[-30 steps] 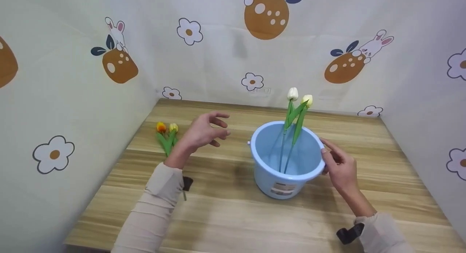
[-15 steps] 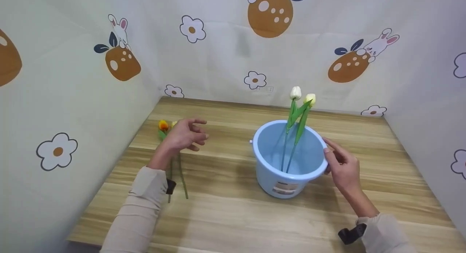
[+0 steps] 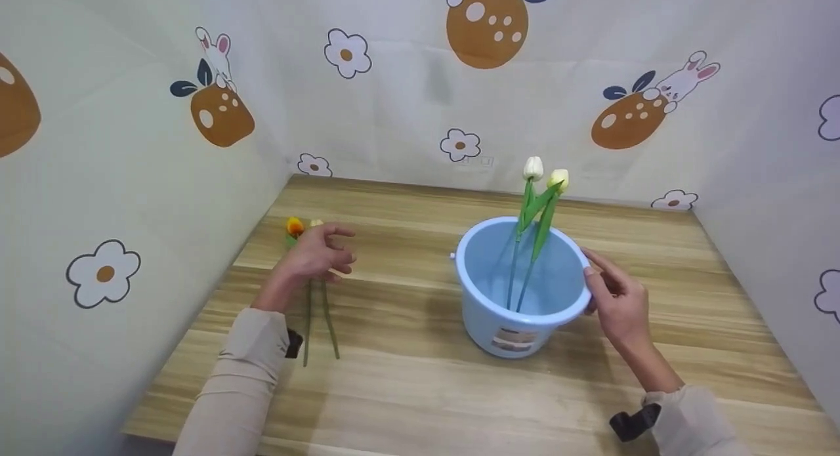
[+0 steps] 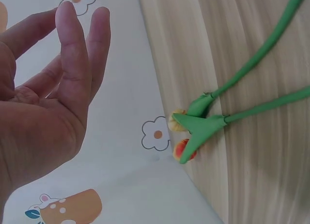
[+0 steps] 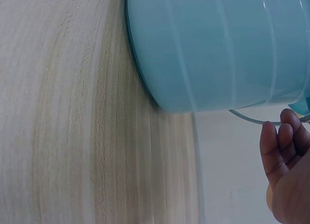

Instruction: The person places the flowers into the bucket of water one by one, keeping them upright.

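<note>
My left hand point(image 3: 315, 254) hovers over two artificial tulips lying on the table, fingers loosely bent and holding nothing. One tulip is orange-red point(image 4: 183, 149), the other pale yellow point(image 4: 177, 122); in the head view the hand covers part of their leaves and stems. To the right stands a light blue bucket point(image 3: 482, 325), whose right rim my right hand point(image 3: 617, 302) grips with thumb and fingers. Inside it lean a white tulip point(image 3: 533, 168) and a light yellow tulip point(image 3: 559, 179), blooms above the rim. In the right wrist view the fingers are beside the bucket's thin handle point(image 5: 252, 119).
The wooden table point(image 3: 407, 403) meets a printed cloth backdrop point(image 3: 387, 108) at its back, left and right. A label point(image 3: 514, 338) is on the bucket's front. Dark wrist-worn devices are on both sleeves.
My left hand has moved left, from between the bucket and the loose tulips to above those tulips. My right hand has stayed on the bucket's rim.
</note>
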### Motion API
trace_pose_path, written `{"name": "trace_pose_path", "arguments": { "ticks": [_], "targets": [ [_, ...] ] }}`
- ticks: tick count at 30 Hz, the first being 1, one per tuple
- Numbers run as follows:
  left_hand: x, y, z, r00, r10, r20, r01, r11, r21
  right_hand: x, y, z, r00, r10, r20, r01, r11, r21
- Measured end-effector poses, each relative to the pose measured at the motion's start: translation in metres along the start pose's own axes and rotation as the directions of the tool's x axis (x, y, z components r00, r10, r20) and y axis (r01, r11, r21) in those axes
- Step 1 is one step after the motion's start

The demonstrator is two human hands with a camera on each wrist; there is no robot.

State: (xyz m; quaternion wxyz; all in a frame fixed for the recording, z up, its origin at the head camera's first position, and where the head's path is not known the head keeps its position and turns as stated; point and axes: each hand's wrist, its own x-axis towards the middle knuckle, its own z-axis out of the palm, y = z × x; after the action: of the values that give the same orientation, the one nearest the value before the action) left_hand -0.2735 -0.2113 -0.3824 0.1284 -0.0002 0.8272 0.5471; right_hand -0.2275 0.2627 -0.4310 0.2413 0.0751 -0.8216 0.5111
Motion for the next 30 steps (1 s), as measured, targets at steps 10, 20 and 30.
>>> {"name": "trace_pose_path", "arguments": {
  "ticks": [10, 20, 30],
  "targets": [
    [-0.004, -0.012, -0.005, 1.000, -0.003, -0.003, 0.003, 1.000, -0.006, -0.006, -0.034, -0.001, 1.000, 0.015, -0.004, -0.015, 0.999, 0.032],
    [-0.004, -0.020, -0.006, 0.998, -0.064, -0.006, 0.064, 0.996, 0.057, 0.000, 0.001, -0.001, 1.000, 0.006, 0.004, -0.006, 1.000, 0.009],
    [-0.005, -0.032, -0.008, 0.994, -0.104, -0.023, 0.106, 0.989, 0.103, -0.006, -0.036, -0.002, 1.000, 0.001, 0.010, -0.001, 1.000, 0.016]
  ]
}}
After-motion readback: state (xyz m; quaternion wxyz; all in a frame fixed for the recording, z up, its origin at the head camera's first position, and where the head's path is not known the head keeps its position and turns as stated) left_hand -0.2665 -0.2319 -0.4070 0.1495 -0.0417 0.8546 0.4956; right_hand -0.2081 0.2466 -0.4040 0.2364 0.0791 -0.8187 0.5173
